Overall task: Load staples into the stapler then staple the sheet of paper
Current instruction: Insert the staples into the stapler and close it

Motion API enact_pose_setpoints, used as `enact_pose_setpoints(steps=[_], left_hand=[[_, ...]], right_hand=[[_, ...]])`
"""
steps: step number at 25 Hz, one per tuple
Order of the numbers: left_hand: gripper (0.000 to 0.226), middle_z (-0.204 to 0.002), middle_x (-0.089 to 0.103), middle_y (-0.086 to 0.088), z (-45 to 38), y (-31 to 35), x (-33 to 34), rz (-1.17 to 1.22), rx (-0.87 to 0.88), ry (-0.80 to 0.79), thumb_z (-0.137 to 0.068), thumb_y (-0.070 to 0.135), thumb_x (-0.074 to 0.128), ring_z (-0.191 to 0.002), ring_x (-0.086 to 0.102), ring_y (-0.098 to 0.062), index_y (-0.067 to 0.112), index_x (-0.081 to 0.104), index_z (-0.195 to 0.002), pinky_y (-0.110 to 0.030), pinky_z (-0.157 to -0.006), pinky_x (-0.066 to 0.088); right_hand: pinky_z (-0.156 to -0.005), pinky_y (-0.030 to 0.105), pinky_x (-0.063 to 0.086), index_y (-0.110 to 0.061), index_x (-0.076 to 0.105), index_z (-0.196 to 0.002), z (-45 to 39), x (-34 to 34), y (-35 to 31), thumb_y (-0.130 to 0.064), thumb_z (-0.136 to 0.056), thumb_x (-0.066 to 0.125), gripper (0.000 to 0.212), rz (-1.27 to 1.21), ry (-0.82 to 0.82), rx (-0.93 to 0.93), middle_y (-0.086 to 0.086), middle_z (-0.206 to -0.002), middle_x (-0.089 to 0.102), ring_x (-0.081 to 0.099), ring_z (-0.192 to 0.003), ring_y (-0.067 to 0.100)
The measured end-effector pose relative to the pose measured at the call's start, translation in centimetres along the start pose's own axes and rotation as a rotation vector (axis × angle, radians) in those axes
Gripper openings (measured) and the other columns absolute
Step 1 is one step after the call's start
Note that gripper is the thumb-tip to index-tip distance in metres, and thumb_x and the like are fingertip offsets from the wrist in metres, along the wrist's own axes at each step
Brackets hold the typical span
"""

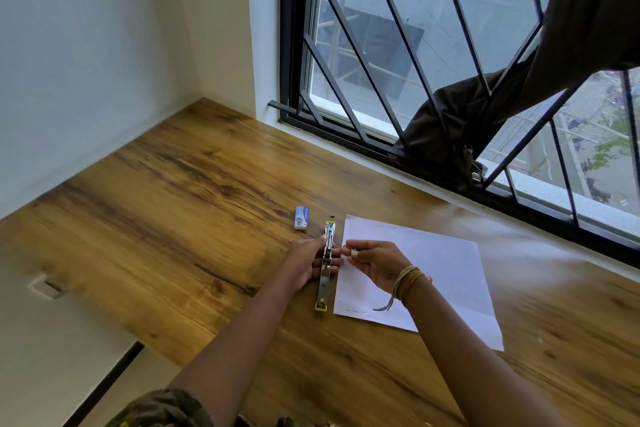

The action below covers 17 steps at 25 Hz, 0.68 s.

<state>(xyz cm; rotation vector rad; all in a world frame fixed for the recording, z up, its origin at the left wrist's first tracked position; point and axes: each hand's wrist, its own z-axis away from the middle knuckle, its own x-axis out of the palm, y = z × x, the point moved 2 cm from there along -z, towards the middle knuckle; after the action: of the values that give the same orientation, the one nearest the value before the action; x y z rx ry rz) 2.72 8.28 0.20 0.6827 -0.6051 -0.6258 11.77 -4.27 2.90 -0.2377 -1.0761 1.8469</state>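
Stapler [326,265] lies opened flat on wooden desk [194,184], just left of paper sheet [426,274], staple box [301,217] beyond. Left hand [310,262] clasps stapler body. Right hand [375,262] pinches something small, likely staple strip; too small to tell. Risk: strip crumbling under pinch, or entering channel skewed and jamming.
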Motion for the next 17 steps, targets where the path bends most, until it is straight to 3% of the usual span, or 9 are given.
enact_pose_setpoints(steps=[6,12,17], left_hand=[[0.030,-0.082,0.071,-0.015,-0.03,0.06,-0.03,-0.015,0.006,0.013,-0.099,0.024,0.049,-0.062,0.071,-0.021,-0.002,0.064,-0.102,-0.031,-0.057,0.059],[0.031,-0.091,0.072,-0.018,0.13,0.05,-0.01,-0.027,0.008,0.012,-0.099,0.024,0.048,-0.068,0.071,-0.023,-0.002,0.063,-0.104,-0.032,-0.064,0.060],[0.033,-0.093,0.071,-0.019,0.16,0.10,0.01,-0.018,0.000,-0.002,-0.100,0.023,0.047,-0.070,0.071,-0.024,-0.005,0.061,-0.111,-0.034,-0.065,0.060]], right_hand=[[-0.074,0.028,0.060,0.009,0.058,-0.115,0.04,0.38,-0.29,-0.001,-0.094,0.050,0.024,-0.016,-0.037,-0.045,0.019,-0.093,0.066,0.066,-0.085,0.025],[-0.072,0.027,0.057,0.007,0.063,-0.113,-0.09,0.66,-0.40,0.001,-0.089,0.058,0.026,0.074,0.001,-0.148,0.014,-0.083,0.063,0.060,-0.075,0.020],[-0.066,0.029,0.058,0.005,0.065,-0.108,-0.42,0.63,0.03,0.002,-0.085,0.063,0.024,0.435,0.127,-0.243,0.016,-0.075,0.064,0.061,-0.063,0.021]])
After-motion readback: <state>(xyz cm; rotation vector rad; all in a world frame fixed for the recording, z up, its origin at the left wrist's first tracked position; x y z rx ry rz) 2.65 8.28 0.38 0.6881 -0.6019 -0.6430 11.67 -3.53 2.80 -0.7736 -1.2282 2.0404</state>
